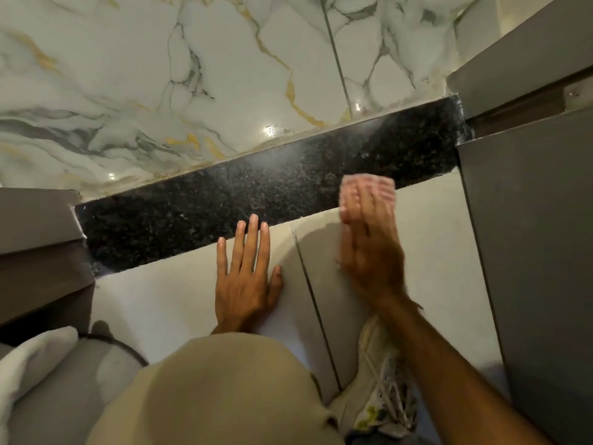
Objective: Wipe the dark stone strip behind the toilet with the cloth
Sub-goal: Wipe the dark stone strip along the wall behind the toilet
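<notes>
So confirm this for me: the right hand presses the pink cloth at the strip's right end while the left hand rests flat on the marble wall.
Not quite. In the head view the left hand rests flat on the plain beige tile below the dark stone strip, fingertips just reaching its edge, not on the marble wall. The rest holds: the right hand presses the pink cloth near the strip's right end.

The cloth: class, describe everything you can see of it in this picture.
The cloth is small and pale pink, faintly striped or checked, and blurred by motion. It lies flat under the fingers of the right hand, which press on it. It sits on the near edge of the dark stone strip, toward its right end, overlapping the pale tile below. Most of it is hidden by the fingers.
</notes>
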